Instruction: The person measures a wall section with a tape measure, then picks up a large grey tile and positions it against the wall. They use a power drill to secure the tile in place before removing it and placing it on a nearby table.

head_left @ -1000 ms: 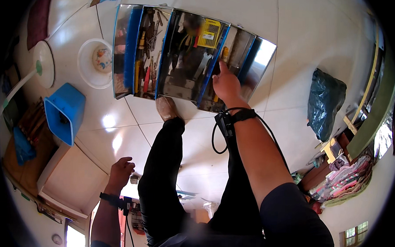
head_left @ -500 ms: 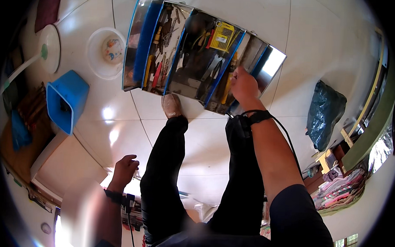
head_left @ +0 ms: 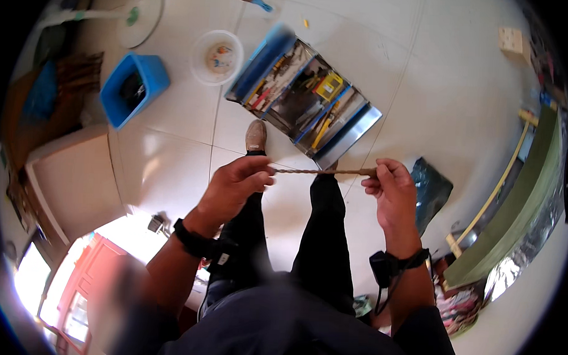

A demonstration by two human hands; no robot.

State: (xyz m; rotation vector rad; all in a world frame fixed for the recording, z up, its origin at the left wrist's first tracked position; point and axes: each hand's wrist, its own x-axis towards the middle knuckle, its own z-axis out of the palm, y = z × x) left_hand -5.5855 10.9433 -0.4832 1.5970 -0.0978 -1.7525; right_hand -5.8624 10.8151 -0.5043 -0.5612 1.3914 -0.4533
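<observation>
A long, thin, rusty drill bit (head_left: 322,172) with a spiral shaft stretches level between my two hands. My right hand (head_left: 394,191) pinches its thicker end. At the other end, the fingertips of my left hand (head_left: 237,187) close on the thin tip. Beyond my hands, an open metal toolbox (head_left: 353,137) with blue-edged trays rests on the floor, tilted in the view. Inside it lie a yellow case (head_left: 329,87), a yellow-handled tool (head_left: 323,132) and several other hand tools, too small to tell apart.
A white bucket (head_left: 199,57) and a blue bin (head_left: 150,93) stand left of the toolbox. Further left are a fan (head_left: 142,19) and a pale box (head_left: 78,170). A dark plastic bag (head_left: 428,192) lies beyond my right hand. A wooden block (head_left: 512,44) is at the far right.
My right hand has come back from the toolbox and now holds the drill bit. My left hand has risen from beside my leg to its other end. The view has shifted.
</observation>
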